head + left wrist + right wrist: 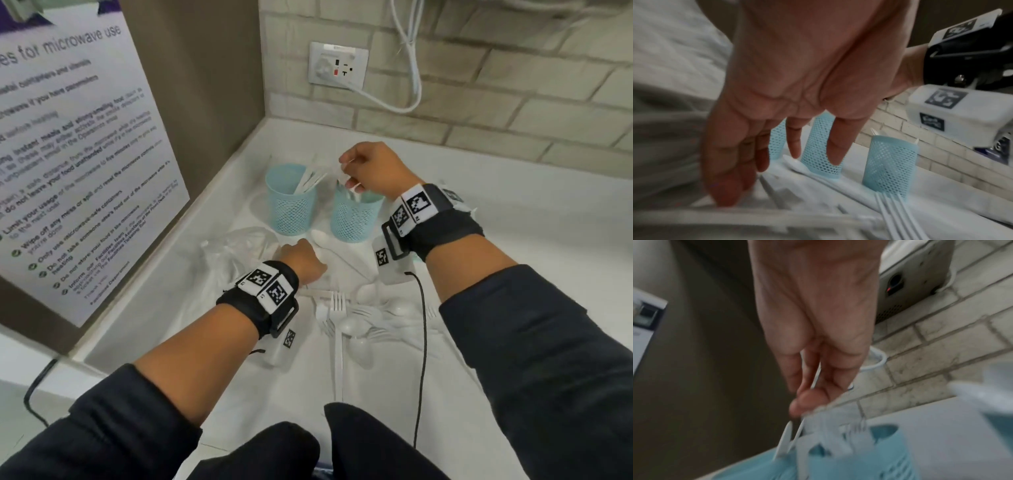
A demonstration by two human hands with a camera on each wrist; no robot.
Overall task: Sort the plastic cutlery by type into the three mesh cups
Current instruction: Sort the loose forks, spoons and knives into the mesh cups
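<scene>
Two light blue mesh cups stand on the white counter: the left cup (291,200) holds several white pieces, and the middle cup (356,217) holds forks. My right wrist hides the third cup in the head view; it shows in the left wrist view (890,165). My right hand (349,174) hovers over the middle cup (859,456), pinching thin white plastic cutlery (813,379) whose type is blurred. My left hand (305,263) is low over the counter, fingers (795,142) straight and pointing down, holding nothing. Loose forks and spoons (359,318) lie near me.
A crumpled clear plastic bag (236,250) lies left of my left hand. One spoon (322,236) rests at the foot of the cups. A brown panel with a notice (85,154) closes the left side, a tiled wall with a socket (339,65) the back. A black cable (423,342) crosses the cutlery pile.
</scene>
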